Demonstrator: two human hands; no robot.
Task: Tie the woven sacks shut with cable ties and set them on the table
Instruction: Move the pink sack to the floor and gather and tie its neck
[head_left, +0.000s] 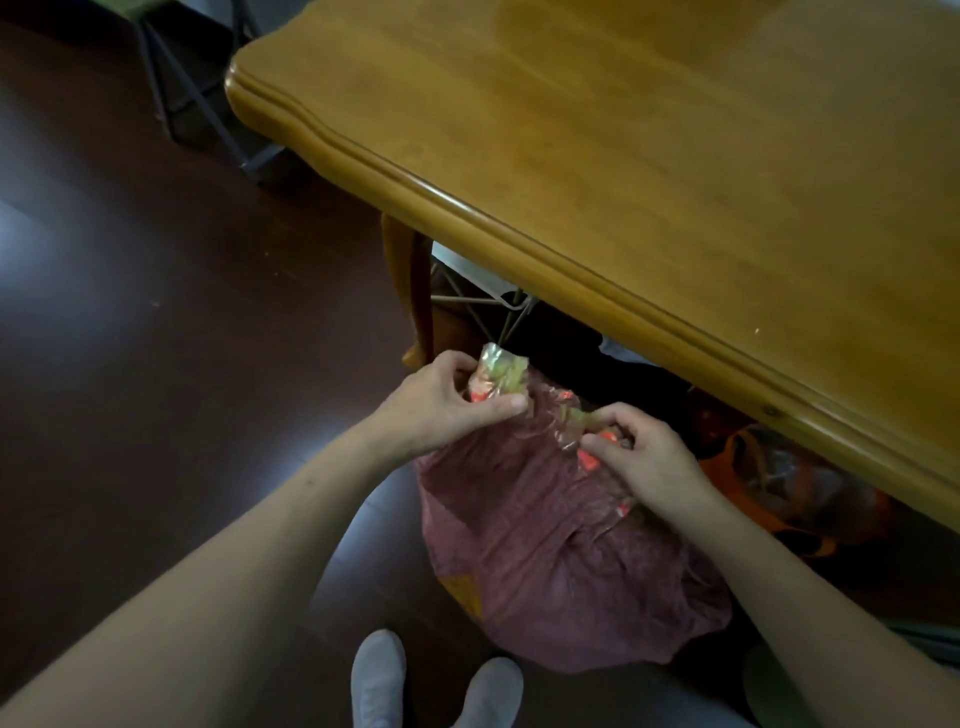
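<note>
A dull red woven sack (550, 551) stands full on the dark floor beside the wooden table (649, 156). Its mouth is bunched into two tufts with green and orange print. My left hand (447, 400) pinches the left tuft (498, 371) between thumb and fingers. My right hand (639, 452) grips the right tuft (576, 421) just below the table edge. A second sack (800, 478), orange and dark, lies under the table to the right. No cable tie is visible.
The table's moulded front edge (571, 260) runs diagonally above the hands, with its leg (410, 291) behind the sack. A wire-framed chair base (488, 306) sits under the table. Dark metal frame legs (197, 104) stand at the upper left. My shoes (431, 686) are at the bottom.
</note>
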